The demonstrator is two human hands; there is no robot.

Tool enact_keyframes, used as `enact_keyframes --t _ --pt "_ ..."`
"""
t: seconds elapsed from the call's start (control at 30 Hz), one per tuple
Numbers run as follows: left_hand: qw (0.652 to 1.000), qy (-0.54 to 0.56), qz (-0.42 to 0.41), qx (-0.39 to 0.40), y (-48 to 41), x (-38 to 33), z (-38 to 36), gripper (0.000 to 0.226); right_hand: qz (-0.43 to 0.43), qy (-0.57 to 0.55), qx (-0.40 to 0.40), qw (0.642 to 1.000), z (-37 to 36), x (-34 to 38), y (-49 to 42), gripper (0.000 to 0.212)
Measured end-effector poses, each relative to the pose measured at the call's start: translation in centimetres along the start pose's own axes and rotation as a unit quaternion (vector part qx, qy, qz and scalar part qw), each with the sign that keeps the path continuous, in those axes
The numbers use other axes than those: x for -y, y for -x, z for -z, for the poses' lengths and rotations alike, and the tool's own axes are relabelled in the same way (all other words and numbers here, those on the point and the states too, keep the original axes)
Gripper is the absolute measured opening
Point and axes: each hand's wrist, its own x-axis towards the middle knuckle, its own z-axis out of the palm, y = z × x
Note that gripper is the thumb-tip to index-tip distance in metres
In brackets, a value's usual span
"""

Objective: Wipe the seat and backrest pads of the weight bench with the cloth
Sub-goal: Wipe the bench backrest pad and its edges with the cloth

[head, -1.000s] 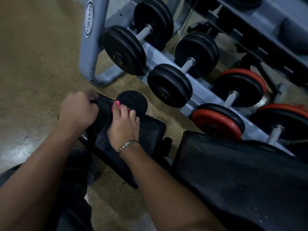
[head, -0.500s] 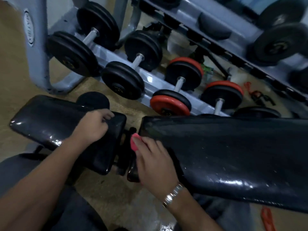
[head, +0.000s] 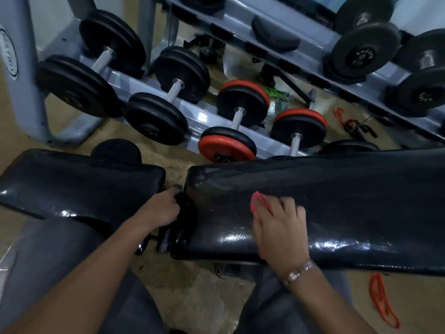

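Now the right hand, flat on the cloth, has slid up the backrest pad, beginning that wipe; the left hand curls at its end, grip unclear.

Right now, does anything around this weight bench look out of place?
Mostly floor clutter: an orange-red elastic band lies loose on the floor near the backrest pad, and a red band with black handles plus something green sit under the dumbbell rack. Nothing looks spilled or broken.
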Motion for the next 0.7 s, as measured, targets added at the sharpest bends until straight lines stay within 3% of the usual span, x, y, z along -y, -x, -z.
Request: enact_keyframes --t 0.07,0.23,0.43,0.6,0.7 --pt "0.999 0.039 0.011 -0.003 -1.2 0.3 -0.3 0.059 -0.005 -0.010 0.007 1.000 -0.3 0.8 -0.4 0.037" --pt "0.997 0.072 0.035 0.003 -3.1 0.6 -0.8 0.053 0.109 0.017 0.033 0.993 -0.7 0.6 1.5 0.040" --pt "0.995 0.087 0.052 -0.001 -4.4 1.4 -0.8 0.052 0.033 0.026 0.025 0.999 -1.1 0.4 -0.1 0.042" --pt "0.995 0.082 0.057 -0.002 -4.8 1.5 -1.0 0.055 0.124 0.002 0.048 0.991 -1.3 -0.1 2.2 0.053" --pt "0.996 0.072 0.053 -0.007 -4.9 1.3 -1.0 0.055 0.086 0.021 0.037 0.995 -1.2 -1.0 0.7 0.043"
